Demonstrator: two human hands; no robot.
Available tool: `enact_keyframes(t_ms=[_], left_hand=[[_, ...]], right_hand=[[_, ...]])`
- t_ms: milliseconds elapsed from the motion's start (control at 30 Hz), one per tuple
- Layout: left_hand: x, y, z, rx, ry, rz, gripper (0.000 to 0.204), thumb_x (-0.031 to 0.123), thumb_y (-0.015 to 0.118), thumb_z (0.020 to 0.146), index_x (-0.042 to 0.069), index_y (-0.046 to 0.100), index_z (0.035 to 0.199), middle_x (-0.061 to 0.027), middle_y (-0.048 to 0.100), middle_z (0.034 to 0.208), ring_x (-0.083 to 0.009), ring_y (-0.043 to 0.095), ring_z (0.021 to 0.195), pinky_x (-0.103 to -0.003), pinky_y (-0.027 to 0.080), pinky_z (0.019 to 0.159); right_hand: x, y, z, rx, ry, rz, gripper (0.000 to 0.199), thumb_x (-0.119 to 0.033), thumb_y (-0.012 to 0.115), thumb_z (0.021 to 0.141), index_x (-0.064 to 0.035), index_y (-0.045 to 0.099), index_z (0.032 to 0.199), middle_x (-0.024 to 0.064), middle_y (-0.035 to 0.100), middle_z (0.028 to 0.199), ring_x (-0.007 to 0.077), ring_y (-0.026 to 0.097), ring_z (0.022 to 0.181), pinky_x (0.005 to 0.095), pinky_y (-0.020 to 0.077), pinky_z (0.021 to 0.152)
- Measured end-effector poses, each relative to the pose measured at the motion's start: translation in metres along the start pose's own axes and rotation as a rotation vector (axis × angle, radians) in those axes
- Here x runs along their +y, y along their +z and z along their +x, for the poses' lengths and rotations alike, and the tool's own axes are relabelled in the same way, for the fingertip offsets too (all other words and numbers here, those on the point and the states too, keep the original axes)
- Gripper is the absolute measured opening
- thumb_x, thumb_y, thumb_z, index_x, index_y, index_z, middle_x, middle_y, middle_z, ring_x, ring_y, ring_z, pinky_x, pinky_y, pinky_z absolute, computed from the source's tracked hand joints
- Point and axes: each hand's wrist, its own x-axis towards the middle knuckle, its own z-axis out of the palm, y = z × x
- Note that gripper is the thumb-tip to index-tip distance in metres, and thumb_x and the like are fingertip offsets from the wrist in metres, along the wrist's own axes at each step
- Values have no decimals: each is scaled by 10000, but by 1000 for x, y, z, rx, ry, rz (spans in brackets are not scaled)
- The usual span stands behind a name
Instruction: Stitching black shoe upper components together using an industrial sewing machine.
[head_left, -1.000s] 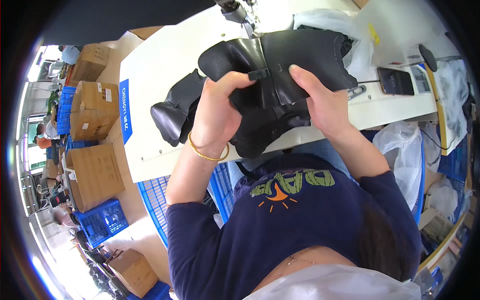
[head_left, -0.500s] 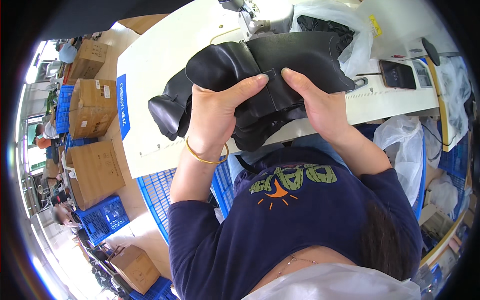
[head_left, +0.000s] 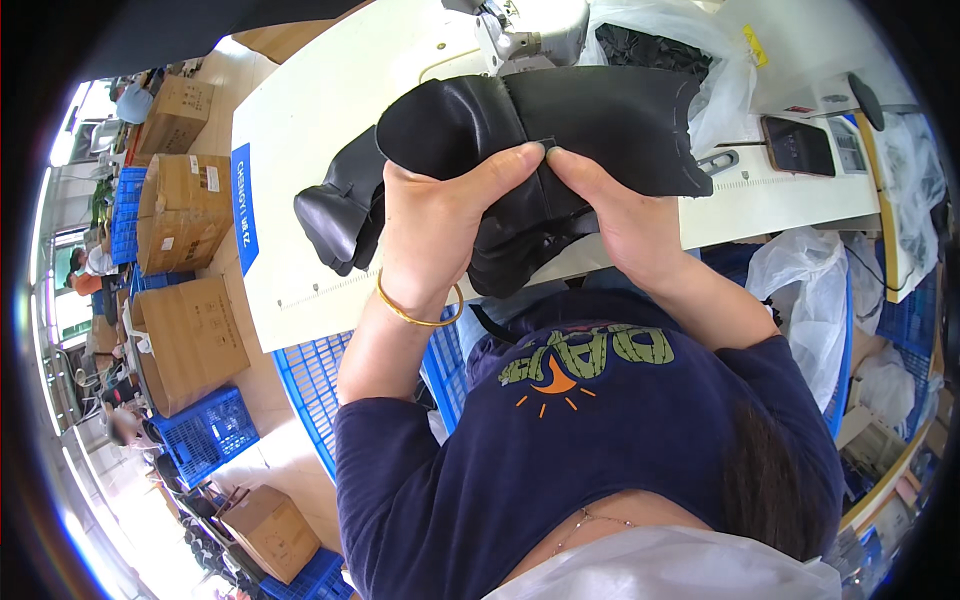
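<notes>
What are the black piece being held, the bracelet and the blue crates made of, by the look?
Black piece: perhaps leather or a synthetic imitation, smooth with a soft sheen; it bends in supple folds.
Bracelet: seemingly metal, polished gold-coloured, judging by its glint; solid or plated, I can't tell.
Blue crates: most likely moulded plastic, given their even colour and lattice walls.

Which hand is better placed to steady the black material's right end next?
Probably the right hand: it holds the black material nearer that end, while the left hand grips it farther left.
</notes>
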Motion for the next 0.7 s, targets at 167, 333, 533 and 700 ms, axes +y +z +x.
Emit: enact_keyframes(t_ms=[167, 333, 533, 700], left_hand=[[10, 3, 0, 134, -149, -221, 245, -92, 662, 751, -19, 643, 985, -75, 675, 911, -135, 648, 810, -250, 530, 757], [3, -3, 1, -10, -20, -26, 267, -116, 661, 729, -28, 643, 981, -87, 677, 916, -145, 652, 807, -267, 540, 761], [1, -3, 1, 1, 45, 56, 217, -103, 656, 737, -25, 657, 940, -67, 678, 888, -118, 642, 790, -243, 529, 731], [2, -4, 1, -12, 16, 52, 185, -83, 651, 752, -23, 659, 927, -63, 678, 874, -113, 640, 780, -237, 525, 712]], right_hand=[[1, 2, 2, 0, -42, 61, 175, -31, 616, 877, 14, 589, 1044, 35, 625, 947, 79, 584, 835, 220, 491, 734], [-1, 4, -2, 4, 37, 85, 171, -40, 613, 884, 12, 583, 1044, 36, 622, 956, 79, 583, 837, 220, 492, 734], [1, 3, -3, -4, 26, 65, 174, -44, 610, 888, 8, 579, 1051, 37, 624, 953, 82, 588, 836, 224, 496, 724], [-2, 5, -4, 5, 56, 76, 161, -16, 615, 868, 13, 621, 1026, 46, 645, 958, 100, 606, 842, 230, 497, 751]])
